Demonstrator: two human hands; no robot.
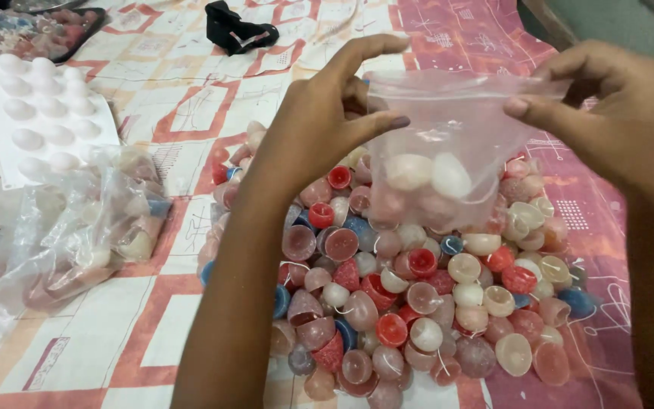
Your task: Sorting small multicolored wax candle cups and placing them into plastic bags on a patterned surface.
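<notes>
Both hands hold a small clear plastic bag [448, 144] up over a heap of small wax candles [418, 295] in red, pink, white and blue. My left hand [327, 113] pinches the bag's top left edge between thumb and fingers. My right hand [615, 106] pinches the top right edge. Several pale pink and white candles lie in the bottom of the bag. The heap rests on a patterned red and cream cloth [191, 113].
At the left lie clear bags filled with candles [92, 227]. A white mould tray with round domes [39, 113] sits at the far left, and a dark tray of candles [32, 30] behind it. A black object [236, 30] lies at the top.
</notes>
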